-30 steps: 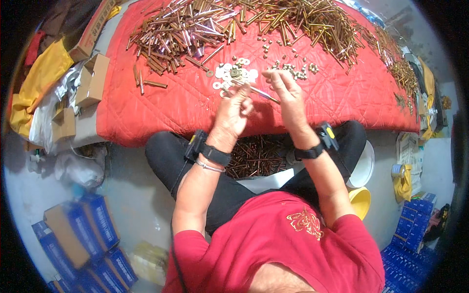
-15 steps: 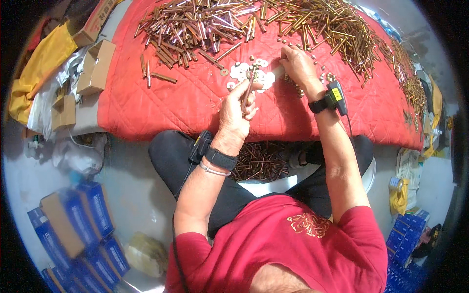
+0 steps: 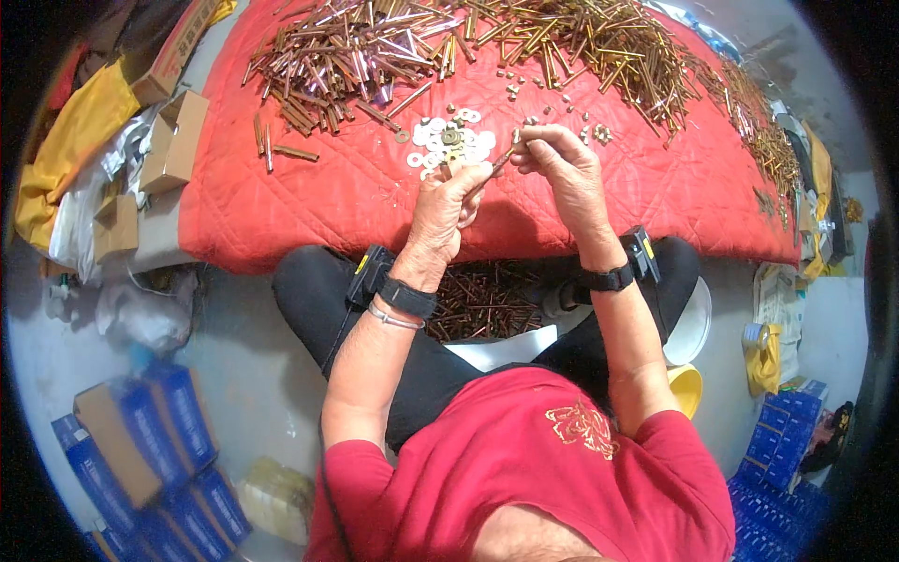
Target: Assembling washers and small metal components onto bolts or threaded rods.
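My left hand is closed round a thin copper-coloured metal bolt, its free end pointing up and right. At that end, my right hand pinches a small brass-coloured nut between thumb and forefinger; whether it touches the bolt I cannot tell. Just beyond my left hand lies a cluster of flat white washers, with a few darker metal rings among them. Loose small nuts are scattered beyond my right hand. The fingers hide most of the bolt.
A red quilted cloth covers the work surface. Across its far side lie a heap of copper-coloured tubes and a heap of golden rods. Below the near edge, many metal pieces fill a container. Blue boxes stand at lower left.
My right hand has come back from the loose nuts toward my left hand and now holds a nut at the bolt's end. The bolt has tipped from near upright to slanting right.
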`<action>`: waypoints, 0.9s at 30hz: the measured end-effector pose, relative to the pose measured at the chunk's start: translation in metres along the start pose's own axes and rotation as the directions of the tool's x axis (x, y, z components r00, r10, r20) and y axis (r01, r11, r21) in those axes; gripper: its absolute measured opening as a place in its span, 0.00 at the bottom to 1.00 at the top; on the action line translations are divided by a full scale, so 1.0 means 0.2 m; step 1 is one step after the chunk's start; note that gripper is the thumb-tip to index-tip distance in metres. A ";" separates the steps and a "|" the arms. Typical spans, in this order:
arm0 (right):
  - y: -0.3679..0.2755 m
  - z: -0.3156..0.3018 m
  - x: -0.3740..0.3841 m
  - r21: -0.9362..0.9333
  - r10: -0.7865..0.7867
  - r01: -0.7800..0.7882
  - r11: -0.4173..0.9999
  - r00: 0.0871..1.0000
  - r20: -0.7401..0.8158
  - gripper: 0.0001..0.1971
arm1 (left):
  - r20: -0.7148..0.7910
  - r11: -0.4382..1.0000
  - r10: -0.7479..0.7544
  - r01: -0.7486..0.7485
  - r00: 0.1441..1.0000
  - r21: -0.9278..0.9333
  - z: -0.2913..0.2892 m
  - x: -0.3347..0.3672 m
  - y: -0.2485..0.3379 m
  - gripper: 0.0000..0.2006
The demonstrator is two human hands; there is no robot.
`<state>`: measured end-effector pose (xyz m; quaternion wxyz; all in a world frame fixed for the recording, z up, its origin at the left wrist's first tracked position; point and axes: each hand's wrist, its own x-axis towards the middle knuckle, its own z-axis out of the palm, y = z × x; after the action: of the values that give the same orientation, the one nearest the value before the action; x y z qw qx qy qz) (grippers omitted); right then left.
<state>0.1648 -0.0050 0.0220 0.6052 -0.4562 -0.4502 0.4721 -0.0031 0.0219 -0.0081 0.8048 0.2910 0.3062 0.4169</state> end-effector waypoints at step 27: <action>-0.02 -0.01 -0.05 -0.289 -0.158 0.175 0.941 0.984 0.081 0.09 | 0.064 0.993 0.014 -0.021 0.998 0.114 0.00 -0.02 0.00 0.06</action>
<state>0.1659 -0.0158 0.0248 0.5552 -0.4879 -0.5697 0.3595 -0.0044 0.0185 -0.0069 0.7923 0.3524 0.3016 0.3964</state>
